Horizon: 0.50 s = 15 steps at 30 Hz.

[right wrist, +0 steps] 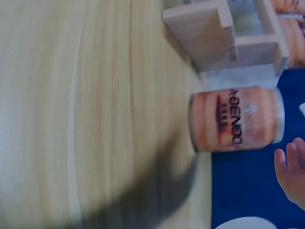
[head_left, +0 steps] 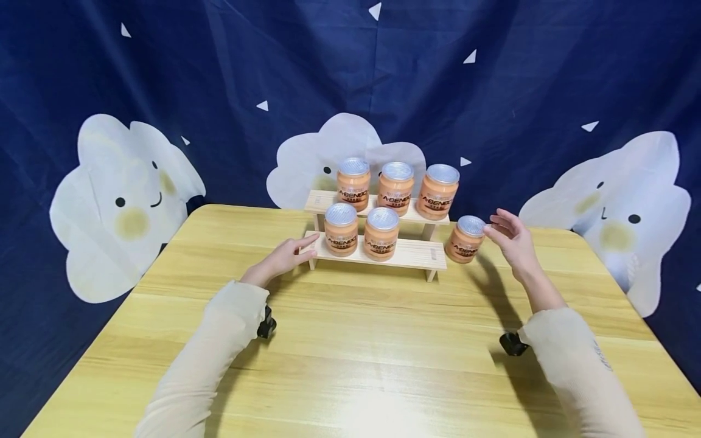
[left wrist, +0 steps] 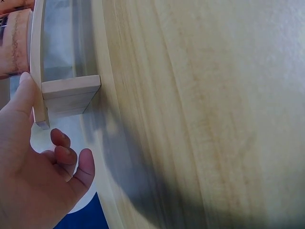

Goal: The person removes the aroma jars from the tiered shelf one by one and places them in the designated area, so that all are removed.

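Two orange jars with silver lids, the left jar [head_left: 341,230] and the right jar [head_left: 381,234], stand on the lower step of a wooden two-step rack [head_left: 416,253]. My left hand [head_left: 282,258] holds the left end of that step with thumb and forefinger, its other fingers loosely curled below. On the table past the rack's right end stands a similar loose jar [head_left: 465,239], upright. My right hand [head_left: 513,241] is just right of this jar, fingers parted and holding nothing; the right wrist view shows a gap between fingers [right wrist: 290,160] and jar.
Three matching jars [head_left: 396,190] line the upper step. Behind the wooden table [head_left: 339,340] hangs a dark blue cloth [head_left: 306,61] with white clouds. A black wrist camera [head_left: 266,323] sits below the left sleeve, another camera [head_left: 513,344] below the right.
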Each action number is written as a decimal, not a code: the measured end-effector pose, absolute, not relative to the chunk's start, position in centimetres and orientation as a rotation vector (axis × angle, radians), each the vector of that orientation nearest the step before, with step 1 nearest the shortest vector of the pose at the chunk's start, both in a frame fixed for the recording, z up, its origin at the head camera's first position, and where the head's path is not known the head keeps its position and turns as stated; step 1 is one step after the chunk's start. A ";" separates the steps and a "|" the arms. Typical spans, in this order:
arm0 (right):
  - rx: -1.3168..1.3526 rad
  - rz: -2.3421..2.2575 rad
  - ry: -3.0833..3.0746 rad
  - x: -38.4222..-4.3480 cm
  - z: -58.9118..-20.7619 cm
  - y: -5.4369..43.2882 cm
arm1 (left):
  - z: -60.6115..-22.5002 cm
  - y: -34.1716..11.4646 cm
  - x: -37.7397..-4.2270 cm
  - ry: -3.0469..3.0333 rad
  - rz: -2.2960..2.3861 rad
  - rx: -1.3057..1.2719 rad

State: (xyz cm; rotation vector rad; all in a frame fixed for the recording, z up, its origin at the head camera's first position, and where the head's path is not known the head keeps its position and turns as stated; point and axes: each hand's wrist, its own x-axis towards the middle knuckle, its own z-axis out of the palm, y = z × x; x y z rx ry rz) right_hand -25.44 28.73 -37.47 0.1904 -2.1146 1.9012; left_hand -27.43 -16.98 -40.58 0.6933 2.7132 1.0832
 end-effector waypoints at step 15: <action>0.420 1.931 -2.263 -23.3 -37.5 23.5 | -40.5 -16.9 -27.3 2.711 1.076 0.659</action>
